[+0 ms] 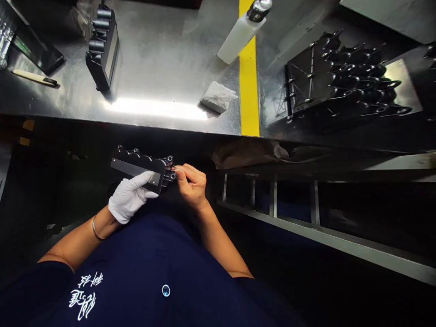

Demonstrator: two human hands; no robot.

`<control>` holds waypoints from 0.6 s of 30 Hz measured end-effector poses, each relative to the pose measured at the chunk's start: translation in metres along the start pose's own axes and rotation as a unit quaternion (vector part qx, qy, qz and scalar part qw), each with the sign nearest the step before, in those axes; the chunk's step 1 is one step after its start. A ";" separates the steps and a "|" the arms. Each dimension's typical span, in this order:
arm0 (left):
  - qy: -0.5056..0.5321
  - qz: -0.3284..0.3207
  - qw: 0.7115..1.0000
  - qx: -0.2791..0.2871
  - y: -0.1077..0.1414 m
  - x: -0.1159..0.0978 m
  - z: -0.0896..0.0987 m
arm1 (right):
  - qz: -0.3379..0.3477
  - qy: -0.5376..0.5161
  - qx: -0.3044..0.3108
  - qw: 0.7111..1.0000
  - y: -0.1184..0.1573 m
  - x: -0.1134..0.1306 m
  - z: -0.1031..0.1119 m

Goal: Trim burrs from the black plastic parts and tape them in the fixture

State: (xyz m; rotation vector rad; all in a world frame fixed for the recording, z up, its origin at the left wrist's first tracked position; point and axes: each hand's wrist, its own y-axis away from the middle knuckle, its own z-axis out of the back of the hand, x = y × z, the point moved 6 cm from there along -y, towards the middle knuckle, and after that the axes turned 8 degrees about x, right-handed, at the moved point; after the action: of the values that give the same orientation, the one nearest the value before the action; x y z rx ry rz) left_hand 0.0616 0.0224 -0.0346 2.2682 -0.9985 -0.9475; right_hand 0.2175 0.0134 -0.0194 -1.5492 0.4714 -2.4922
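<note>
A black molded part (145, 162) with a flat grey strip along its side is held in front of my body, below the table's front edge. My left hand (131, 195), in a white glove, grips its lower side, with the thumb on the strip. My bare right hand (192, 183) is at the part's right end, beside the ring-shaped lugs. Its thumb and index finger are pinched together there. Whatever lies between those fingertips is too small to make out.
On the metal table (163, 54) stand a similar black part (104, 50), a white bottle (240, 36) and a crumpled white cloth (218, 97). A pen-like tool (34, 77) lies left. Beyond the yellow stripe (248, 86) several black parts (357, 77) are grouped. A metal rack (316, 236) stands lower right.
</note>
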 end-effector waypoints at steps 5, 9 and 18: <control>0.005 0.015 1.000 -0.009 0.004 0.001 0.003 | -0.034 -0.017 -0.008 0.999 0.001 -0.013 -0.007; 0.001 0.026 0.997 0.069 0.016 0.007 -0.006 | -0.145 -0.010 -0.076 0.986 0.004 -0.040 0.008; 0.047 0.022 0.999 0.010 0.003 0.005 0.005 | -0.002 -0.049 0.033 0.998 0.003 0.014 0.004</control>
State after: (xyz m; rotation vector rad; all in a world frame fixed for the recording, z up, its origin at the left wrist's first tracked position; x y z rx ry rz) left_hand 0.0595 0.0154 -0.0375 2.2738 -1.0175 -0.8091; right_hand 0.2149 0.0057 -0.0065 -1.6390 0.3664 -2.3961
